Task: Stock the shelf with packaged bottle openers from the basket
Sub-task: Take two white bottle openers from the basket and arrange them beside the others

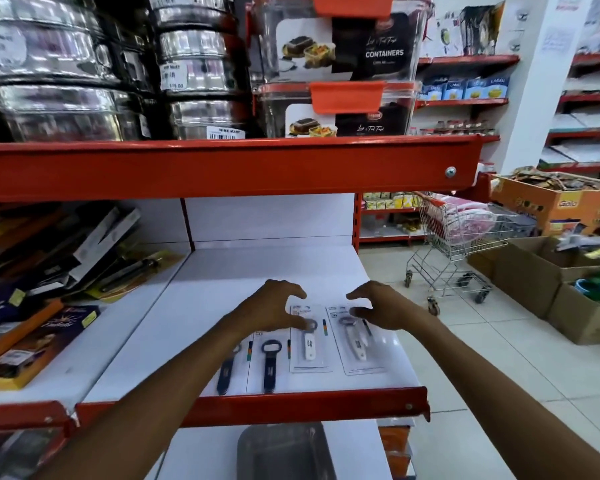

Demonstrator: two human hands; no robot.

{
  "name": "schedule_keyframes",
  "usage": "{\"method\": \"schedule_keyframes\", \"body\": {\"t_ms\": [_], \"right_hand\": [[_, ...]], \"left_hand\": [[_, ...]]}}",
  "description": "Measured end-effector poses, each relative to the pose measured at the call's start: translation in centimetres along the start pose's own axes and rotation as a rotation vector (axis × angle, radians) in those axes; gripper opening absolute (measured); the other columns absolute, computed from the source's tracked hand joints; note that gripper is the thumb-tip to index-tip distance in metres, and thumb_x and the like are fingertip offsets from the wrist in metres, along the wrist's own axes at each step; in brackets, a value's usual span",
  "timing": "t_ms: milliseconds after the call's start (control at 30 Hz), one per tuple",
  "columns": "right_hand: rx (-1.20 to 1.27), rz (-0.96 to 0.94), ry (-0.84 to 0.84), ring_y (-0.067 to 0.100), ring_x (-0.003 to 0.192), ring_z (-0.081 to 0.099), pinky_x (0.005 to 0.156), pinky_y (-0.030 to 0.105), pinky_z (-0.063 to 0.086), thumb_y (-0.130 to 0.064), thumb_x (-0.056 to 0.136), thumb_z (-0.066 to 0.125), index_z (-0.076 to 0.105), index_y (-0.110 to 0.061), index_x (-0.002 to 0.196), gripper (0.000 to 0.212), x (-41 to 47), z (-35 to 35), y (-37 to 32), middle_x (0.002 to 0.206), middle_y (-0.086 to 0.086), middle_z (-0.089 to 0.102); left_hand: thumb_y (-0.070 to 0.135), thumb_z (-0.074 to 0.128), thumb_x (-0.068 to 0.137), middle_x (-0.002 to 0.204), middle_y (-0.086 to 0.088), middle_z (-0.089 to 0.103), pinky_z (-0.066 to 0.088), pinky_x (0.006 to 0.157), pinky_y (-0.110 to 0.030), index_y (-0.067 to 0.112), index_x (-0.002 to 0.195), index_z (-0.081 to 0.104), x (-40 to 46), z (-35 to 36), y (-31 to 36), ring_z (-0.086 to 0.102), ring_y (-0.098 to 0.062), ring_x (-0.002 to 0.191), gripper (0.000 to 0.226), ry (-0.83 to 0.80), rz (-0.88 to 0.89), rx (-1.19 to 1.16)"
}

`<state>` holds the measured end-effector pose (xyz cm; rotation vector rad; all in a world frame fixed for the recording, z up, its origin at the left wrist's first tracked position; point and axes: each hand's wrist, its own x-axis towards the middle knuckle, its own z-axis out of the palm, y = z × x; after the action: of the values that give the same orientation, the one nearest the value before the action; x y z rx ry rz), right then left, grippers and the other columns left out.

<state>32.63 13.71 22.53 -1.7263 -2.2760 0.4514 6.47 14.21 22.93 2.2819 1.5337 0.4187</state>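
Two bare hands hover over a white shelf (222, 271), and neither grip holds anything. On the left hand (271, 308) the fingers are spread and curled like a claw, the thumb tip resting on or just above the top of a packaged bottle opener with a white handle (309, 341). The right hand (383, 311), at 3 o'clock from the left, is open the same way, its thumb just over the head of a second white-handled opener (355, 341). Which fingers actually touch the packs cannot be told.

Both white openers lie flat in clear blister packs, side by side and parallel, heads toward the back of the shelf. At 9 o'clock from them lie two more packs with dark handles: one opener (269, 367) in full view, the other (226, 372) partly hidden under the left forearm. All four sit in a row near the shelf's red front lip (326, 403).

At 9 o'clock, past a divider, a neighbouring bay holds slanted boxed goods (42, 341). At 12 o'clock, the upper shelf carries stacked metal pans (66, 71) and clear food containers with orange clips (343, 53). At 3 o'clock a small wire cart (465, 237) stands on the tiled floor, with cardboard boxes (534, 271) beyond it.
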Motion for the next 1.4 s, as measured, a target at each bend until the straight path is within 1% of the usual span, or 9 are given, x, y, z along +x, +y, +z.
{"method": "schedule_keyframes", "body": {"t_ms": [67,133,200,333,467,700,967,1200,1400], "right_hand": [[-0.014,-0.039,-0.078,0.019,0.133,0.046,0.108,0.026,0.033,-0.041,0.085,0.069,0.054,-0.022,0.134,0.055,-0.8,-0.5,-0.3,0.145,0.001,0.049],[-0.038,-0.050,-0.188,0.017,0.134,0.045,0.106,0.025,0.033,-0.048,0.079,0.073,0.052,-0.025,0.137,0.066,-1.6,-0.8,-0.8,0.146,-0.005,0.050],[-0.034,-0.056,-0.223,0.016,0.131,0.049,0.104,0.026,0.037,-0.051,0.077,0.073,0.052,-0.027,0.136,0.067,-2.1,-0.5,-0.8,0.143,-0.006,0.053],[0.021,-0.067,-0.166,0.016,0.122,0.054,0.094,0.023,0.041,-0.051,0.076,0.074,0.057,-0.026,0.132,0.064,-3.1,0.0,-0.8,0.138,-0.004,0.058],[0.077,-0.097,-0.085,0.012,0.110,0.059,0.091,0.023,0.047,-0.045,0.072,0.080,0.065,-0.020,0.125,0.060,-4.0,0.4,-1.6,0.129,-0.001,0.065],[0.098,-0.097,-0.067,0.012,0.108,0.063,0.094,0.033,0.053,-0.051,0.063,0.084,0.069,-0.021,0.118,0.064,-4.8,0.8,-1.8,0.122,-0.003,0.069],[0.060,-0.082,-0.156,0.011,0.113,0.061,0.097,0.033,0.052,-0.059,0.062,0.080,0.065,-0.027,0.122,0.070,-4.8,0.4,-1.9,0.129,-0.005,0.065],[0.057,-0.075,-0.179,0.014,0.115,0.061,0.099,0.035,0.051,-0.054,0.066,0.080,0.065,-0.026,0.124,0.066,-5.0,0.2,-2.0,0.131,-0.003,0.064],[0.044,-0.071,-0.185,0.013,0.115,0.060,0.098,0.034,0.052,-0.055,0.065,0.080,0.064,-0.026,0.124,0.067,-5.1,0.2,-2.1,0.131,-0.004,0.063]], "left_hand": [[0.060,0.082,0.066,0.150,0.004,0.048,0.034,0.114,-0.035,0.028,0.137,0.053,-0.6,-0.8,1.0,0.041,-0.018,0.140,0.083,-0.145,0.041,0.101],[0.061,0.079,0.068,0.159,0.004,0.034,0.025,0.118,-0.037,0.031,0.145,0.044,-1.0,-0.6,1.2,0.027,-0.018,0.148,0.090,-0.265,0.017,0.159],[0.062,0.077,0.070,0.162,0.004,0.029,0.023,0.119,-0.038,0.032,0.148,0.038,-1.3,-0.1,0.9,0.025,-0.019,0.149,0.091,-0.316,-0.002,0.174],[0.062,0.078,0.069,0.158,0.006,0.037,0.029,0.117,-0.038,0.032,0.146,0.042,-1.8,0.3,0.9,0.034,-0.019,0.144,0.091,-0.283,0.020,0.142],[0.060,0.081,0.067,0.155,0.008,0.042,0.032,0.112,-0.033,0.030,0.143,0.047,-2.5,0.5,1.4,0.040,-0.016,0.141,0.088,-0.279,0.042,0.120],[0.062,0.079,0.068,0.156,0.008,0.041,0.034,0.114,-0.039,0.034,0.143,0.047,-3.8,0.6,1.7,0.040,-0.019,0.141,0.086,-0.292,0.046,0.141],[0.060,0.080,0.067,0.155,0.007,0.042,0.035,0.113,-0.038,0.031,0.142,0.048,-4.5,0.4,2.4,0.041,-0.019,0.141,0.087,-0.300,0.044,0.129],[0.060,0.079,0.068,0.156,0.006,0.042,0.037,0.113,-0.040,0.031,0.143,0.048,-4.8,0.5,2.6,0.042,-0.021,0.140,0.087,-0.297,0.040,0.139],[0.061,0.080,0.066,0.155,0.007,0.043,0.037,0.110,-0.037,0.031,0.143,0.048,-5.0,0.6,2.7,0.043,-0.020,0.139,0.088,-0.285,0.034,0.132]]}}
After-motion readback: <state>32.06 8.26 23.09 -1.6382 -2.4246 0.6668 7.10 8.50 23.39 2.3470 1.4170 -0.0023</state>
